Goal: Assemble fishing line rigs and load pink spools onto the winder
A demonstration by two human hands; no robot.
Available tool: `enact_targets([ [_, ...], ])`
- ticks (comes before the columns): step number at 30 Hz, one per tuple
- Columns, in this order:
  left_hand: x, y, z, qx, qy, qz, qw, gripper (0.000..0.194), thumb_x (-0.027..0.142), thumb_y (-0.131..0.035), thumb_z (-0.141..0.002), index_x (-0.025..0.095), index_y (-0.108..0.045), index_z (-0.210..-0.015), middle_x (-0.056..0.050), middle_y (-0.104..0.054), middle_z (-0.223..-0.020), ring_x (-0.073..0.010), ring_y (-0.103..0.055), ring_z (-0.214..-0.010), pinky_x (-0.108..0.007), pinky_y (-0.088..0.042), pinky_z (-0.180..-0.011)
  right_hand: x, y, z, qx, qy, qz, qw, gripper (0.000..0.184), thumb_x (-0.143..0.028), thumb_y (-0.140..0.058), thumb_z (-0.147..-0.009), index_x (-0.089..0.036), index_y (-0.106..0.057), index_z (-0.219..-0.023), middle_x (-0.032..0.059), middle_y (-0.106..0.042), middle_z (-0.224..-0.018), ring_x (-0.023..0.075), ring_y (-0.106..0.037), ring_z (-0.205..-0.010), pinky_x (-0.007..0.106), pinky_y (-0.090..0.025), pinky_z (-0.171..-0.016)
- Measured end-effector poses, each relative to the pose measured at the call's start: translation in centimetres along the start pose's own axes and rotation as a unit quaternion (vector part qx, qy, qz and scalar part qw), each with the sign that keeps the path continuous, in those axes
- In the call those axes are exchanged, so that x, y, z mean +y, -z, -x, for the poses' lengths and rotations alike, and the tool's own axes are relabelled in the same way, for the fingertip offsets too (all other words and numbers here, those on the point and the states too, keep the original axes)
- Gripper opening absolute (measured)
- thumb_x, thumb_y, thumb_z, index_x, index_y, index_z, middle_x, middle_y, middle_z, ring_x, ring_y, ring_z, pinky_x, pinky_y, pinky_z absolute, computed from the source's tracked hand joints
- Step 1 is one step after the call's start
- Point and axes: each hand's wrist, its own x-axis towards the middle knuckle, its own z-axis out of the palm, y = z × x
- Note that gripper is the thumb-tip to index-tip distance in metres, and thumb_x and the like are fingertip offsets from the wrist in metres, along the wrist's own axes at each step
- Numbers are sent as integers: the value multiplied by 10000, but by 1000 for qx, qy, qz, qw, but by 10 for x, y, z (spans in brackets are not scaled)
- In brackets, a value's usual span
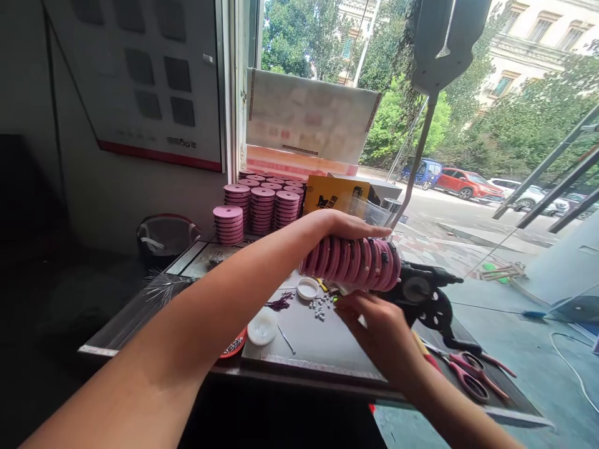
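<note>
My left hand [346, 224] lies stretched out along the top of a row of pink spools [350, 263], palm down. The spools sit side by side on a black hand-cranked winder [423, 293]. Just under the row is my right hand [374, 312], its fingers drawn together in a pinch; what they hold, if anything, is hidden. Small pale beads [319, 308] are scattered on the board left of that hand, close to a white round lid [307, 289]. A bundle of dark purple pieces [281, 302] lies nearby.
Stacks of pink spools [262, 202] and a yellow box [330, 193] stand at the back. Pink-handled scissors [470, 368] lie at right. A white round container [262, 328], a thin metal tool [286, 340] and an orange dish [233, 345] are near the front edge.
</note>
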Motion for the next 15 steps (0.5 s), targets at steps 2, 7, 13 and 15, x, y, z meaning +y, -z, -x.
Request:
enact_targets([
  [2, 2, 0, 3, -2, -3, -17, 1000, 769, 680, -228, -764, 158, -415, -1297, -76, -345, -1413, -250, -227, -1315, -362, -143, -1079, 0, -22, 6, -65, -12, 22, 998, 201, -50, -502, -749, -199, -562, -628, 16, -597, -591, 191, -577, -523, 271, -396, -469],
  [7, 4, 0, 5, -6, -4, -24, 1000, 786, 692, -193, -764, 166, -396, -1312, -71, -369, -1401, -255, -229, -1315, -371, -154, -1078, -2, -38, 9, -94, -2, 39, 995, 254, -72, -434, -800, -235, -528, -629, 39, -603, -650, 230, -605, -603, 318, -458, -525],
  [13, 2, 1, 3, -4, -8, -26, 1000, 817, 709, -174, -754, 152, -406, -1304, -87, -385, -1390, -258, -268, -1298, -366, -169, -1071, -1, -45, 11, -89, 3, 47, 995, 251, -102, -444, -792, -255, -508, -603, 46, -598, -645, 263, -602, -616, 354, -472, -498],
  [15, 2, 0, 3, -5, -5, -22, 1000, 802, 705, -189, -755, 161, -408, -1303, -88, -360, -1404, -257, -277, -1294, -374, -161, -1070, -2, -42, 12, -90, 1, 46, 995, 261, -105, -433, -809, -253, -519, -612, 50, -600, -635, 258, -603, -598, 343, -471, -480],
])
